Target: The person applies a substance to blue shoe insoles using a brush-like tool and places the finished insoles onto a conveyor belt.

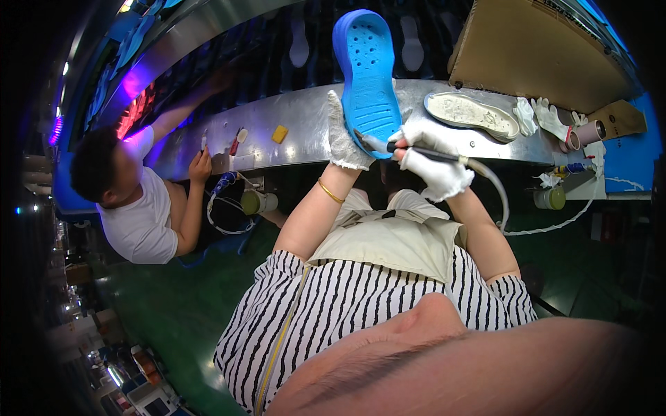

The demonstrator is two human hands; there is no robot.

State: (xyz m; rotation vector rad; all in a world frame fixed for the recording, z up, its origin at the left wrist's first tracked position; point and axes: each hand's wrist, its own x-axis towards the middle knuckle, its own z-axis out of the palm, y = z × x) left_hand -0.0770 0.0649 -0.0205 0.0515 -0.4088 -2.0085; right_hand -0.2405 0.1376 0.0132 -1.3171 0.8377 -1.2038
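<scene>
A bright blue shoe sole [368, 76], with small holes in its upper part and ridges across its lower part, is held up over the metal ledge. My left hand [343, 142], in a white glove, grips its lower left edge. In my right hand [437, 161], also gloved with some fingertips bare, is a black-handled brush [375, 143] with a pale hose running from its end. The bristles touch or hover just over the sole's lower end; I cannot tell which. To the right, a white-lined sole [472, 115] lies on the ledge.
Beyond the metal ledge [305, 111], a dark conveyor [270, 52] carries pale soles. White gloves [550, 119], a roll [590, 132] and a cardboard box [538, 59] stand at right. A yellow sponge [279, 134] lies left. A co-worker [142, 204] sits at far left, holding a small tool.
</scene>
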